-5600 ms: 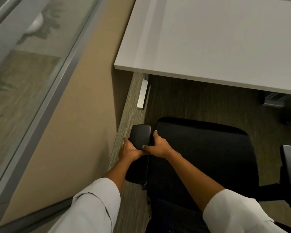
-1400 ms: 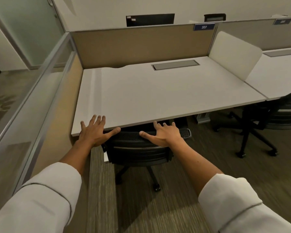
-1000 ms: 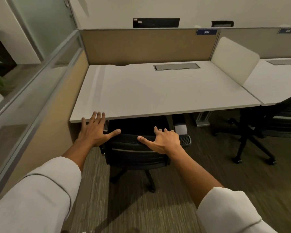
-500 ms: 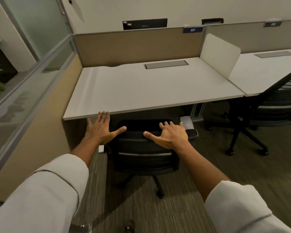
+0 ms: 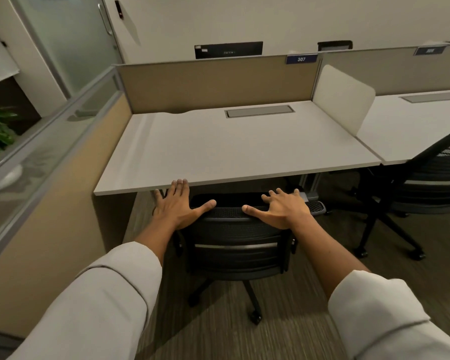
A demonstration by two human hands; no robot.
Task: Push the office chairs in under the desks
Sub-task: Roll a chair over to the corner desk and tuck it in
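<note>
With my left hand (image 5: 176,206) and right hand (image 5: 283,207) still flat, fingers spread on the mesh office chair's (image 5: 235,245) backrest, its seat has slid under the counter (image 5: 231,149), so the neighbouring chair (image 5: 424,188) right of that counter seems next.

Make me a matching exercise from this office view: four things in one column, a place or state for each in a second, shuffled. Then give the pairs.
Things:
1. near chair
2. second chair
3. left hand
4. cable hatch

Places or states:
A. set in the desk top, shut
B. at the neighbouring desk, backrest clear of the edge
C. seat under the desk, backrest at its edge
D. fingers spread, beside the backrest's left corner

Pairs: 1-C, 2-B, 3-D, 4-A
</note>
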